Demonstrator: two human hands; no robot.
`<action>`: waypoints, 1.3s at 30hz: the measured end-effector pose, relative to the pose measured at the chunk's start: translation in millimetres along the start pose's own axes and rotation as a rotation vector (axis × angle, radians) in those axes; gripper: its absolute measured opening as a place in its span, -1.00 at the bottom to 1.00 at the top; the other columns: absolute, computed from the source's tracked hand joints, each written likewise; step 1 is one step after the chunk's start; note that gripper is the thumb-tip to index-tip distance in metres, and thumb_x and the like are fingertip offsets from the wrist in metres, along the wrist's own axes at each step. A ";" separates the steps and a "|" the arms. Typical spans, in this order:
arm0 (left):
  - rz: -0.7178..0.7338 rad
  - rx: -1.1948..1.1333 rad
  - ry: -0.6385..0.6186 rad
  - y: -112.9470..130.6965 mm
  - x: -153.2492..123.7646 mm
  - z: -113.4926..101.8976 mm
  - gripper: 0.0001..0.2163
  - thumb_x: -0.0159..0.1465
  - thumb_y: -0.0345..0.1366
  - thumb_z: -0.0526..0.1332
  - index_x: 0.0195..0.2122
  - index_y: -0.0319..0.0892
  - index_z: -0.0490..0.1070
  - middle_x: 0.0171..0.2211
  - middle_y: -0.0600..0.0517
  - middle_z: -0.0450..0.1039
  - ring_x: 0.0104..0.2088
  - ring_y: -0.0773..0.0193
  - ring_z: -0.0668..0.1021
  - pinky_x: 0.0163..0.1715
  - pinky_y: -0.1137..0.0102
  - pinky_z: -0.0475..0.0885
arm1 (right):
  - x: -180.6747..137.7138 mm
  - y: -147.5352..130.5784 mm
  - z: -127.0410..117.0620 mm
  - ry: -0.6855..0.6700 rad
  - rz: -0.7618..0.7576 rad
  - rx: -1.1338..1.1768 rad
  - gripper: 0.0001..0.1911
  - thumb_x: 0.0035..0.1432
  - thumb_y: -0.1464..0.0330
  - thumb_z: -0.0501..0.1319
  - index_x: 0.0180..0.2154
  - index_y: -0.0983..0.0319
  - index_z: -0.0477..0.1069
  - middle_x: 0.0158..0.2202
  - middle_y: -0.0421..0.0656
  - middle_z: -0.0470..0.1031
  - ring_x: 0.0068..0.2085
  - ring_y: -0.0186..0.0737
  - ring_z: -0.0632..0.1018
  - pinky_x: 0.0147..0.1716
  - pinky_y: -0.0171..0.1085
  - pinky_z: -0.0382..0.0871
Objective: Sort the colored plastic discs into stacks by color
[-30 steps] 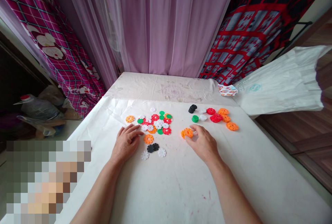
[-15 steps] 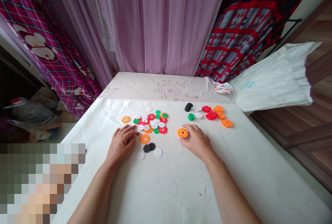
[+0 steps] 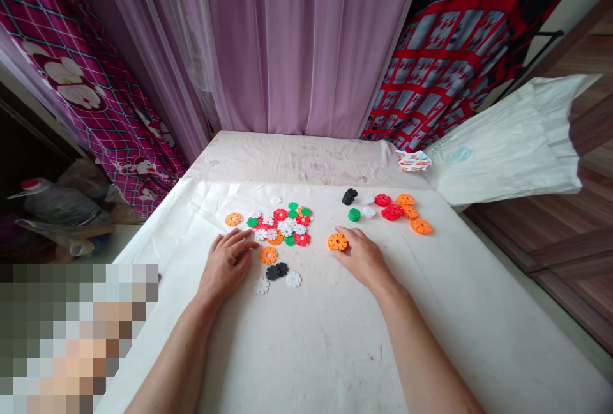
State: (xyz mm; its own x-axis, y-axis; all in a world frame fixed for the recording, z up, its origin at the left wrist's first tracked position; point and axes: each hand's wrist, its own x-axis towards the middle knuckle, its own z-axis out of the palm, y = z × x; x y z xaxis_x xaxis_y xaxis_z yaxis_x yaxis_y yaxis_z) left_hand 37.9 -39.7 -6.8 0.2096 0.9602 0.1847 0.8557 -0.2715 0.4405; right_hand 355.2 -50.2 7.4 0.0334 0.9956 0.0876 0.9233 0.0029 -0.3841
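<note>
Between the thumb and fingers of my right hand (image 3: pixel 363 257) is a stack of orange notched plastic discs (image 3: pixel 338 242), its flat top facing up. My left hand (image 3: pixel 228 259) lies palm down on the table with fingers stretched out and holds nothing. Its fingertips are beside a loose pile of red, green, white and orange notched discs (image 3: pixel 286 227). A single orange disc (image 3: pixel 269 255) lies just right of that hand. Nearer to me are black discs (image 3: pixel 272 272) and a white disc (image 3: pixel 294 280). Another orange disc (image 3: pixel 233 219) lies beyond my left fingers.
At the right stand stacks of one colour each: black (image 3: pixel 349 196), green (image 3: pixel 354 214), red (image 3: pixel 393 212) and orange (image 3: pixel 422 227). A small patterned paper box (image 3: pixel 413 160) and a white bag (image 3: pixel 507 145) are at the far right edge. A pixelated patch covers the lower left.
The view has shifted very slightly. Both hands stay almost where they were, with the orange stack still in my right hand.
</note>
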 end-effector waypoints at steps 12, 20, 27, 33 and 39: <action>0.054 0.001 -0.027 6.4 -3.9 1.5 -0.77 0.27 -0.13 0.14 -0.14 0.11 0.55 0.18 0.06 0.39 0.27 0.02 0.29 0.26 -0.11 0.03 | -15.3 -118.9 14.1 -0.140 -0.189 -0.032 -0.74 0.20 0.20 0.18 -0.15 0.17 0.50 -0.16 -0.08 0.52 -0.07 -0.13 0.48 -0.11 -0.23 0.33; 0.068 0.000 -0.034 4.8 -3.1 1.4 -0.75 0.27 -0.04 0.14 -0.13 0.11 0.54 0.19 0.05 0.38 0.27 -0.01 0.29 0.24 -0.14 0.05 | 3.5 -143.1 31.4 -0.265 -0.076 0.078 -0.75 0.05 0.29 0.28 -0.17 0.18 0.46 -0.17 -0.11 0.56 -0.14 -0.17 0.54 -0.18 -0.27 0.36; 0.056 -0.019 -0.036 5.4 -2.7 0.4 -0.70 0.32 -0.02 0.05 -0.13 0.09 0.54 0.19 0.05 0.38 0.27 0.02 0.27 0.26 -0.10 0.04 | 16.5 -57.7 2.1 -0.081 0.215 0.849 -0.84 -0.01 0.26 0.22 -0.38 0.20 0.44 -0.49 -0.26 0.47 -0.47 -0.35 0.45 -0.47 -0.36 0.35; 0.059 -0.013 -0.028 3.9 -2.2 2.4 -0.71 0.32 -0.04 0.04 -0.14 0.09 0.53 0.18 0.05 0.39 0.26 0.02 0.30 0.25 -0.11 0.04 | 13.1 4.8 -20.5 0.009 0.416 1.041 -0.70 -0.25 0.19 0.34 -0.45 0.24 0.43 -0.61 -0.29 0.35 -0.53 -0.40 0.37 -0.56 -0.39 0.30; 0.062 0.001 -0.035 2.3 -1.8 1.7 -0.70 0.31 -0.05 0.03 -0.12 0.09 0.52 0.18 0.05 0.39 0.27 0.03 0.29 0.26 -0.10 0.05 | 15.1 -2.4 -12.3 -0.027 0.477 1.001 -0.82 -0.20 0.28 0.29 -0.49 0.24 0.42 -0.65 -0.31 0.33 -0.58 -0.43 0.33 -0.61 -0.43 0.24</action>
State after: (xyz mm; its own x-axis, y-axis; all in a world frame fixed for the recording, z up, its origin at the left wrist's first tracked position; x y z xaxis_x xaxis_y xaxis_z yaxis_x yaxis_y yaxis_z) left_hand 40.3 -42.0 -7.6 0.2785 0.9434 0.1802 0.8412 -0.3301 0.4282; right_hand 358.2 -36.3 20.9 0.2834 0.9163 -0.2829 0.0911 -0.3193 -0.9432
